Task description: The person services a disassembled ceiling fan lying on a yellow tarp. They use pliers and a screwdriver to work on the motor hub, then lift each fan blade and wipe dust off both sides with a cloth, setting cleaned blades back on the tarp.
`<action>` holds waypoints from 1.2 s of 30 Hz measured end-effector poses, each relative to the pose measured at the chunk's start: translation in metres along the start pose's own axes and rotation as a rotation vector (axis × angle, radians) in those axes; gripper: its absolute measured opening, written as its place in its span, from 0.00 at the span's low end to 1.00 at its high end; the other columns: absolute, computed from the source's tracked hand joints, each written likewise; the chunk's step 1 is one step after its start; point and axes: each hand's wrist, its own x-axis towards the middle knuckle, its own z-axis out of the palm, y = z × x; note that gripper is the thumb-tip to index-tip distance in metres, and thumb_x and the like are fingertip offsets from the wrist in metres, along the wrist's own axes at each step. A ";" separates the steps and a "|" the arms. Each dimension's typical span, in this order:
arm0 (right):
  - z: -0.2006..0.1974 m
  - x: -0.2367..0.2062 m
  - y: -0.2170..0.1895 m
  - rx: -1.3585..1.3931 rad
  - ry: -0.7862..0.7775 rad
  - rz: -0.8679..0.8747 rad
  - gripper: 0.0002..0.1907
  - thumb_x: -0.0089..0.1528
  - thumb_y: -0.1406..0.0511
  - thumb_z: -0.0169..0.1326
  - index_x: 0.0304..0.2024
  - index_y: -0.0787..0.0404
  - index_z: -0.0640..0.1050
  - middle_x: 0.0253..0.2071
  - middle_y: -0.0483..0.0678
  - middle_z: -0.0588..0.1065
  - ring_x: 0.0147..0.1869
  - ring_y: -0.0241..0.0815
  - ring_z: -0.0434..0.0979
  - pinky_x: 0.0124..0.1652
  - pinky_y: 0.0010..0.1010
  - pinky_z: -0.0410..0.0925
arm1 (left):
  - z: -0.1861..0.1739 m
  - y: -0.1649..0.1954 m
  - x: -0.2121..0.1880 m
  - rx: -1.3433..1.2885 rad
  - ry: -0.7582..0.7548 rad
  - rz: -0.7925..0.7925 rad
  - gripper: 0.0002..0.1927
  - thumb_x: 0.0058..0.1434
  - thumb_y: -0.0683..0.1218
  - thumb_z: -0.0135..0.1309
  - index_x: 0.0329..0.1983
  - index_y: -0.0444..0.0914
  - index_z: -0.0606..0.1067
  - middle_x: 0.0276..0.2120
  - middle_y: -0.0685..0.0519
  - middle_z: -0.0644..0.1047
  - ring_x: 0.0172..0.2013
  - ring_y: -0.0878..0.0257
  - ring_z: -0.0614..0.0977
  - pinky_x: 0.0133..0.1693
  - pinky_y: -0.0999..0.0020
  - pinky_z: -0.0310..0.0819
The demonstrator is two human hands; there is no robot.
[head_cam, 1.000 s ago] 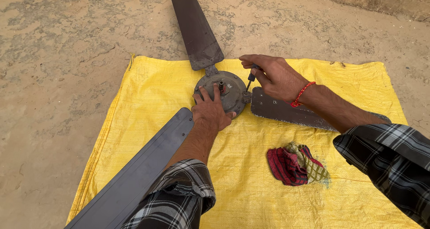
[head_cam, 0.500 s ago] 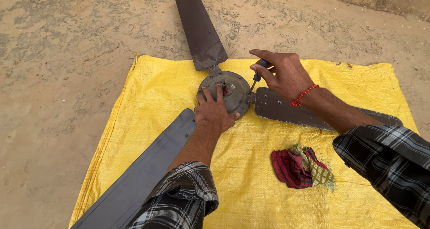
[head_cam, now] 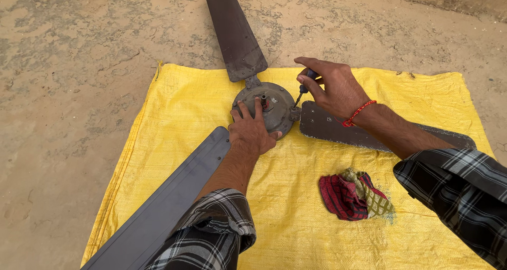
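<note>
A dark ceiling fan lies flat on a yellow woven sheet (head_cam: pixel 179 106). Its round grey motor hub (head_cam: pixel 275 103) sits in the middle, with three long blades (head_cam: pixel 235 35) spreading out. My left hand (head_cam: pixel 253 130) presses flat on the hub's near side, fingers spread over its rim. My right hand (head_cam: pixel 332 88) grips a small screwdriver (head_cam: pixel 303 90) upright, its tip down at the joint between the hub and the right blade (head_cam: pixel 338 127). A red thread band circles my right wrist.
A crumpled red and checked cloth (head_cam: pixel 354 196) lies on the sheet near my right forearm. Bare sandy concrete ground (head_cam: pixel 74 64) surrounds the sheet on all sides. The near blade (head_cam: pixel 169 201) runs toward the lower left under my left arm.
My right hand has lifted slightly and turned on the screwdriver. The left hand has stayed on the hub. The view has shifted a little.
</note>
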 end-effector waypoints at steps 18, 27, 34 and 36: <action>0.015 -0.006 -0.003 0.161 0.221 0.098 0.16 0.63 0.64 0.65 0.52 0.62 0.83 0.40 0.54 0.83 0.42 0.39 0.86 0.41 0.30 0.81 | 0.002 -0.002 0.002 -0.011 0.030 0.003 0.60 0.62 0.75 0.49 0.80 0.45 0.31 0.76 0.31 0.38 0.74 0.34 0.47 0.59 0.47 0.75; -0.001 -0.005 0.001 0.114 0.093 0.049 0.17 0.66 0.65 0.60 0.57 0.61 0.80 0.44 0.54 0.83 0.44 0.40 0.86 0.41 0.32 0.80 | 0.003 -0.003 0.005 -0.020 0.021 0.009 0.61 0.62 0.75 0.50 0.80 0.44 0.30 0.76 0.31 0.37 0.74 0.33 0.47 0.60 0.46 0.73; -0.005 -0.008 -0.001 0.081 0.031 0.023 0.21 0.66 0.66 0.58 0.62 0.60 0.77 0.47 0.52 0.83 0.43 0.40 0.86 0.40 0.32 0.80 | 0.002 -0.004 0.003 -0.019 0.019 0.000 0.60 0.62 0.75 0.50 0.80 0.45 0.31 0.76 0.31 0.37 0.74 0.34 0.47 0.60 0.47 0.74; 0.000 -0.006 -0.001 0.085 0.009 0.022 0.24 0.66 0.66 0.58 0.65 0.59 0.74 0.47 0.52 0.83 0.45 0.40 0.86 0.42 0.32 0.80 | 0.002 -0.004 0.002 -0.015 0.014 0.003 0.60 0.62 0.75 0.50 0.80 0.45 0.30 0.76 0.31 0.37 0.74 0.33 0.47 0.60 0.47 0.74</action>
